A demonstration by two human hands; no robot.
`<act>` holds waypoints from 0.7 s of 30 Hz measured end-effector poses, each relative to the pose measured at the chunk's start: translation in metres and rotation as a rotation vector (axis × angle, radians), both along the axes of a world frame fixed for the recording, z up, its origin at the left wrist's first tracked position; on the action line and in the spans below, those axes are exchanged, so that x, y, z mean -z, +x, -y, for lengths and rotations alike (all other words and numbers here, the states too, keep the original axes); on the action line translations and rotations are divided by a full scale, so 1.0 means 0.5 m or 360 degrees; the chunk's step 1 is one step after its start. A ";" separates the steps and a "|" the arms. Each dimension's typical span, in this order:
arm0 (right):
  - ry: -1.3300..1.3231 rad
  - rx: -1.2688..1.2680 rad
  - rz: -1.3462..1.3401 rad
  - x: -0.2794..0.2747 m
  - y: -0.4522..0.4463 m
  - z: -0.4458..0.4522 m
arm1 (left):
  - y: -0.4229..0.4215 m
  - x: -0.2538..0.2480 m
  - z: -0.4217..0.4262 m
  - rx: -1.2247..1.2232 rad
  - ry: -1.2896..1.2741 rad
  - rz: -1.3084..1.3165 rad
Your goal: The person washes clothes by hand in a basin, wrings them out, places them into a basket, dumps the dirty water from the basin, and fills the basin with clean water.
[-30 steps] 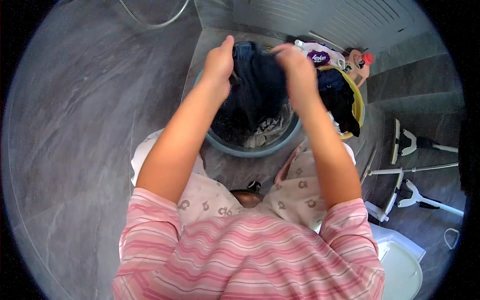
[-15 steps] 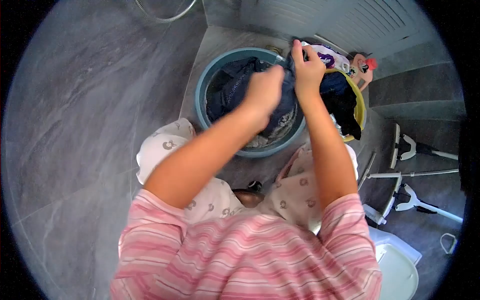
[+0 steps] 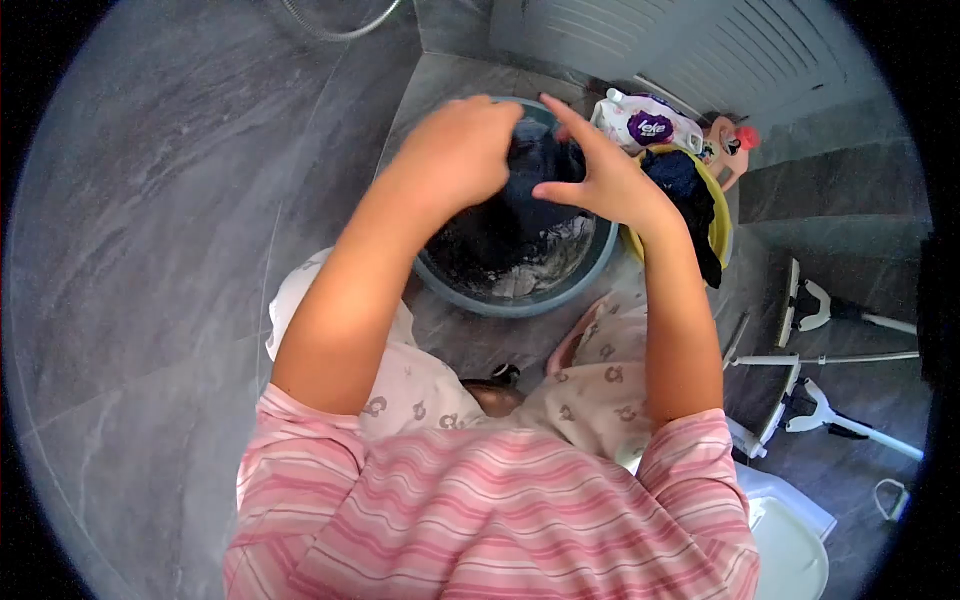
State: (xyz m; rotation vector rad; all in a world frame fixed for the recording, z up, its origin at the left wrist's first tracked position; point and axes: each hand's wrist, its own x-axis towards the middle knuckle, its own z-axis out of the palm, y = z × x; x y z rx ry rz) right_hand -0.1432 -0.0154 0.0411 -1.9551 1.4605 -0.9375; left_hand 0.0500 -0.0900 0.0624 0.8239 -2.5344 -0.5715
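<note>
A blue-grey round basin (image 3: pixel 520 303) stands on the floor before me, holding greyish water. Dark wet cloth, a garment (image 3: pixel 525 195), rises out of it between my hands. At the basin's upper left my left hand (image 3: pixel 455 150) is closed, its curled fingers on the cloth's edge; the grip itself is partly hidden. Over the right side, my right hand (image 3: pixel 610 180) has thumb and fingers spread apart, close to the cloth. Whether its fingertips touch the cloth I cannot tell.
A yellow basin (image 3: pixel 722 235) with dark clothes stands to the right. Behind it are a white-and-purple detergent bottle (image 3: pixel 650 125) and a bottle with a red cap (image 3: pixel 747 137). Mop-like tools (image 3: pixel 815 410) and a white lidded container (image 3: pixel 790 545) lie further right. A shower hose (image 3: pixel 345 35) shows at top left.
My left hand has moved up and left, and my right hand has come lower and spread its fingers. The garment's raised part has shifted between them.
</note>
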 end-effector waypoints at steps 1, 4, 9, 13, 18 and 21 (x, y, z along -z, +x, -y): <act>0.0065 0.0051 -0.0201 0.010 -0.017 0.000 | 0.012 -0.005 0.010 -0.0041 -0.0001 0.0209; -0.0014 0.0153 -0.0361 0.014 -0.074 0.000 | 0.045 -0.037 0.026 -0.0224 0.0087 0.0576; 0.0370 0.0389 -0.0477 -0.050 -0.121 -0.039 | 0.085 0.005 0.065 -0.0283 -0.0018 0.0642; 0.0201 0.0498 -0.0434 -0.019 -0.153 -0.046 | 0.092 0.020 0.077 -0.0206 -0.0150 0.0316; 0.0144 0.0579 -0.0126 -0.008 -0.180 -0.063 | 0.091 0.026 0.066 -0.0267 0.1169 0.0021; 0.0121 0.0576 -0.0334 -0.011 -0.176 -0.074 | 0.081 0.042 0.063 -0.0439 0.0665 0.0224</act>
